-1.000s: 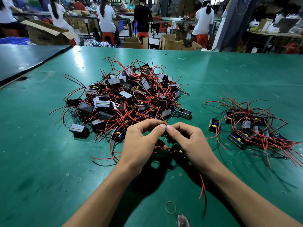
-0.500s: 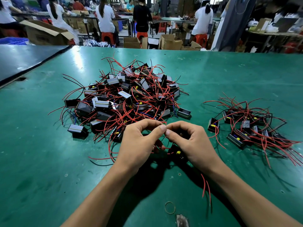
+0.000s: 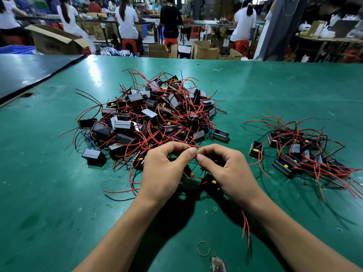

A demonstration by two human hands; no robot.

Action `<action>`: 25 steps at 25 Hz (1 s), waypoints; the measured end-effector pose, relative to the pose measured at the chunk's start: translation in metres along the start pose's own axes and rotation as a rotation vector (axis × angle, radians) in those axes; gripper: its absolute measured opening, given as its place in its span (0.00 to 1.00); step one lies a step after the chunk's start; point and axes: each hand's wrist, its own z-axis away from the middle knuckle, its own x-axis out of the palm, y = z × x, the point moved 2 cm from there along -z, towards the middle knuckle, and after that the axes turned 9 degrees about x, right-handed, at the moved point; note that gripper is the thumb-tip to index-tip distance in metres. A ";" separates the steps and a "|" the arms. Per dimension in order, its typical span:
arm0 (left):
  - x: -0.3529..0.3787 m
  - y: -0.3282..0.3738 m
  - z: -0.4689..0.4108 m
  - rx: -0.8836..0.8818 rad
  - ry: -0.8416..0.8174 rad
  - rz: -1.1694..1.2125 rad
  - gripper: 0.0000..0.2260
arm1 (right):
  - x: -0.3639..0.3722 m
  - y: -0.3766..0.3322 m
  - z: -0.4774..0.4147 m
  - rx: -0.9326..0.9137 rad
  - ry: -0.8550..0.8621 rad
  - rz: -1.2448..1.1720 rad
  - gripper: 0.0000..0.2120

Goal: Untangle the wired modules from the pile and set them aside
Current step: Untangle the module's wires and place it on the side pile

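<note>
A big tangled pile of small black modules with red wires (image 3: 153, 118) lies in the middle of the green table (image 3: 49, 193). To the right sits a smaller set-aside group of modules (image 3: 298, 152). My left hand (image 3: 167, 169) and my right hand (image 3: 225, 169) meet just in front of the pile, thumb tips almost touching, fingers curled. Both pinch thin wires of one black module with a yellow part (image 3: 211, 181), which hangs under my right hand. Its red wire ends (image 3: 245, 226) trail beneath my right forearm.
A rubber band (image 3: 203, 248) and a worn patch (image 3: 218, 264) lie near the table's front edge. A darker table (image 3: 23, 71) adjoins at the far left. Behind the table are cardboard boxes, red stools and several people at other benches.
Both hands stay pinched together in nearly the same place. The held module's red wire ends have shifted slightly under my right forearm.
</note>
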 end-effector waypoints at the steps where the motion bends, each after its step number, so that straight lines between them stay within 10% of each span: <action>1: 0.000 0.000 0.000 0.019 -0.004 -0.033 0.03 | 0.001 0.000 0.000 0.007 -0.004 0.010 0.05; 25: 0.007 0.004 0.005 0.039 0.068 -0.256 0.06 | 0.009 0.010 -0.001 0.023 0.122 0.026 0.06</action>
